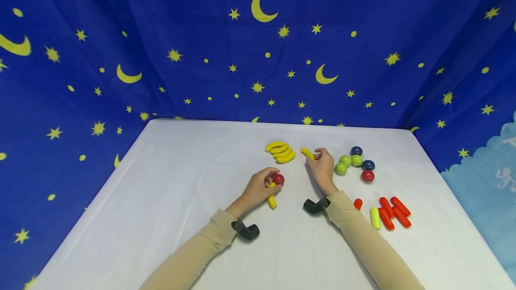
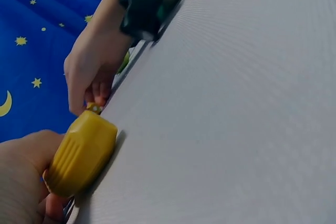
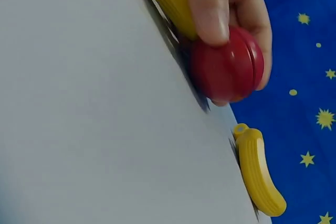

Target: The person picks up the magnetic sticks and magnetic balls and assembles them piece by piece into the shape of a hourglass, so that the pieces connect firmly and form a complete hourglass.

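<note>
In the head view my left hand (image 1: 257,188) holds a shiny red ball (image 1: 278,178) between thumb and fingers; the right wrist view shows a groove round the ball (image 3: 226,66). A ribbed yellow toy banana (image 1: 272,202) sits against this hand, partly covered by the thumb. Whether it is gripped too, I cannot tell. My right hand (image 1: 324,170), farther right, pinches another toy banana (image 1: 307,153) at its near end. In the left wrist view, a small yellow end (image 2: 94,107) shows at the right hand's fingertips.
A row of toy bananas (image 1: 285,158) lies behind the hands. To the right are green balls (image 1: 341,168), blue balls (image 1: 368,165) and another red ball (image 1: 367,176). Several red sticks (image 1: 386,219) and a yellow-green stick (image 1: 375,218) lie nearer, beside the right sleeve.
</note>
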Tool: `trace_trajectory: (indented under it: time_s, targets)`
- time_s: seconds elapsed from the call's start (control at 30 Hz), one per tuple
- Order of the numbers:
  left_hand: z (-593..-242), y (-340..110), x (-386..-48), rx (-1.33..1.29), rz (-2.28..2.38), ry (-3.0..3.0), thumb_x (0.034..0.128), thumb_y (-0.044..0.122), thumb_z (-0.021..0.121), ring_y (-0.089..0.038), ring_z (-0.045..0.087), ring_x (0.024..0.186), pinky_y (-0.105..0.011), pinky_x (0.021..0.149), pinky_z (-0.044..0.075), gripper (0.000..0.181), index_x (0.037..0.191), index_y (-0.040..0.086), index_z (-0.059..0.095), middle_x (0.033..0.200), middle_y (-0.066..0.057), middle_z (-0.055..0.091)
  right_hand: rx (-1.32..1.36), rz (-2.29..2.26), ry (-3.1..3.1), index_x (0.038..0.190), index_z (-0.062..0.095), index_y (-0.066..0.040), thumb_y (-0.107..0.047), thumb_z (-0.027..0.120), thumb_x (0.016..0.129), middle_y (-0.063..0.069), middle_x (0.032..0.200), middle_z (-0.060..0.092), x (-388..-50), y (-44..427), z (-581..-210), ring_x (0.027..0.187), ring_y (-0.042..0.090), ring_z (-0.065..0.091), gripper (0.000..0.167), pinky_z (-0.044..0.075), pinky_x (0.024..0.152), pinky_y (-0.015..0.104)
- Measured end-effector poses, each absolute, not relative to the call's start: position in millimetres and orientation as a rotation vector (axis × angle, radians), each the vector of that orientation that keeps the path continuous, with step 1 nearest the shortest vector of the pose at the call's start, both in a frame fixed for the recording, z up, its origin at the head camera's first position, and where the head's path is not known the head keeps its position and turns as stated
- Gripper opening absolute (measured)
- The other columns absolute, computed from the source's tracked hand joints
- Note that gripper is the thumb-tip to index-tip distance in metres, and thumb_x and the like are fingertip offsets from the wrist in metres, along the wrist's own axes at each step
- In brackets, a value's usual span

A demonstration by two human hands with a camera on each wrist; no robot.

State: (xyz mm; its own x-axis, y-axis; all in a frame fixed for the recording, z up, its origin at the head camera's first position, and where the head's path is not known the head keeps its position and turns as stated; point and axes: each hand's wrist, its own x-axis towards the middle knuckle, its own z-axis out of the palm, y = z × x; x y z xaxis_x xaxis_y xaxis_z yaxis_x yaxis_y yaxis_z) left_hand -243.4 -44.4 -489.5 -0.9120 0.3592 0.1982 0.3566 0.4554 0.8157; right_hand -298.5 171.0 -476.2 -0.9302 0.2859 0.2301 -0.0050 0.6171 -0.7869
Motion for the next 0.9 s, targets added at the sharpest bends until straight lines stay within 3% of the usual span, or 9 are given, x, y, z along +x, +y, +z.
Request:
trace_trajectory:
  time_s: [0.17, 0.37, 0.57, 0.9]
  targets:
    - [-491, -45, -242, 0.651, 1.552, 2.69, 0.0832, 0.016, 0.073, -0.01, 0.048, 0.075, -0.017, 0.067, 0.042, 0.037, 0.117, 0.006, 0.062, 0.087, -0.005, 0.057, -0.225, 1.223, -2.545, 0.111, 0.059, 0.007, -0.006, 0.067, 0.079, 0.024, 0.092, 0.063, -279, 174, -477, 0.083, 0.032, 0.059, 0.035, 0.044, 0.071, 0.033]
    - [-490, -45, -242, 0.67, 1.558, 2.735, 0.0831, 0.015, 0.073, -0.01, 0.05, 0.076, -0.017, 0.068, 0.043, 0.039, 0.12, 0.005, 0.064, 0.098, -0.009, 0.063, -0.139, 1.247, -2.562, 0.106, 0.062, 0.006, -0.002, 0.066, 0.076, 0.021, 0.092, 0.065, -257, 173, -478, 0.08, 0.026, 0.057, 0.032, 0.042, 0.069, 0.025]
    - [-490, -46, -244, 0.661, 1.549, 2.792, 0.0828, 0.013, 0.073, -0.01, 0.047, 0.073, -0.018, 0.065, 0.04, 0.044, 0.124, 0.005, 0.062, 0.099, -0.01, 0.063, -0.008, 1.301, -2.536, 0.096, 0.068, 0.004, -0.002, 0.07, 0.074, 0.017, 0.082, 0.066, -242, 167, -480, 0.07, 0.016, 0.053, 0.023, 0.041, 0.062, 0.018]
    - [-491, -45, -244, 0.575, 1.617, 2.771, 0.0816, 0.012, 0.074, -0.009, 0.045, 0.072, -0.016, 0.063, 0.037, 0.039, 0.118, 0.001, 0.064, 0.091, -0.01, 0.063, 0.245, 1.285, -2.578, 0.096, 0.071, 0.003, -0.003, 0.074, 0.076, 0.013, 0.08, 0.065, -236, 159, -483, 0.07, 0.013, 0.053, 0.021, 0.042, 0.061, 0.017]
